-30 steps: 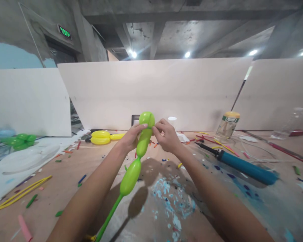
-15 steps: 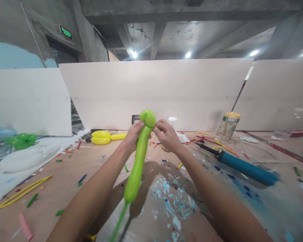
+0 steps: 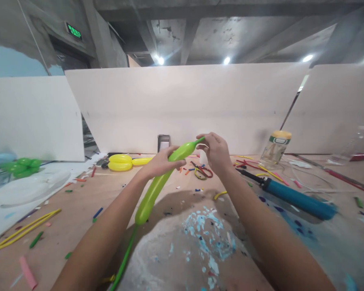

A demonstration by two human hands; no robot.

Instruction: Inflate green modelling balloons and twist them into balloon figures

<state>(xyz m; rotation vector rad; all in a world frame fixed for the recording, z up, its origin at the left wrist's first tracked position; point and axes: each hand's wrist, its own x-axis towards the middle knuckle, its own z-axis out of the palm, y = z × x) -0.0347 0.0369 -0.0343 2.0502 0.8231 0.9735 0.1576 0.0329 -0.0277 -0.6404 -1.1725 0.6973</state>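
A long light-green modelling balloon [image 3: 157, 186] slants up across the middle of the view, its thin uninflated tail hanging down toward my lower left. My left hand [image 3: 160, 161] is wrapped round its upper body, thumb and fingers on either side. At the balloon's narrow upper tip, my right hand [image 3: 215, 151] pinches the thin end between thumb and fingers. Beyond the hands on the table lies a pair of scissors [image 3: 202, 171] with red and yellow handles.
A blue balloon pump [image 3: 300, 199] and a yellow-lidded bottle [image 3: 276, 148] are on the right. Inflated yellow balloons [image 3: 120, 163] lie left of my hands. Green balloons [image 3: 22, 167] and yellow uninflated balloons [image 3: 27, 228] are farther left. Balloon scraps litter the table; white boards [image 3: 182, 109] stand behind.
The folded loop at the balloon's top has come undone, leaving it straight with a thin tip. My right hand has moved right and up with that tip; the scissors show more fully.
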